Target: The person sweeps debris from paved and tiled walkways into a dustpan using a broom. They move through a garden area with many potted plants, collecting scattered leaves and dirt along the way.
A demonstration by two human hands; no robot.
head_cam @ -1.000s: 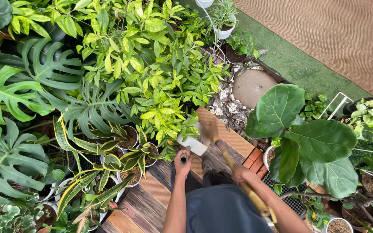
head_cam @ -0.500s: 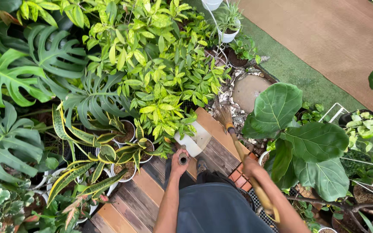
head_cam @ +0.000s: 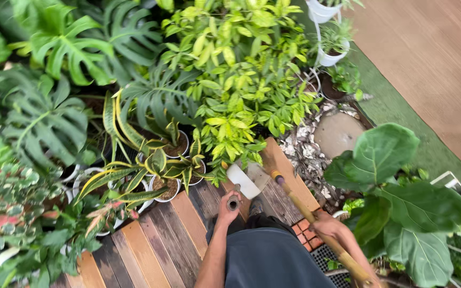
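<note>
Gripping a short dark handle (head_cam: 233, 202) in the left hand (head_cam: 229, 208), fingers curled tight around it, with its white dustpan (head_cam: 245, 180) lying on the wooden deck (head_cam: 156, 245) at 12 o'clock from that hand. Clamped around a long bamboo broomstick (head_cam: 316, 226) at 3 o'clock, the right hand (head_cam: 327, 225), stick slanting toward the snake plants (head_cam: 156, 170) at 10 o'clock.

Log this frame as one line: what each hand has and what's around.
left hand: grips dustpan handle | dustpan: on wooden deck | right hand: grips broom stick | around: potted plants, round stone
</note>
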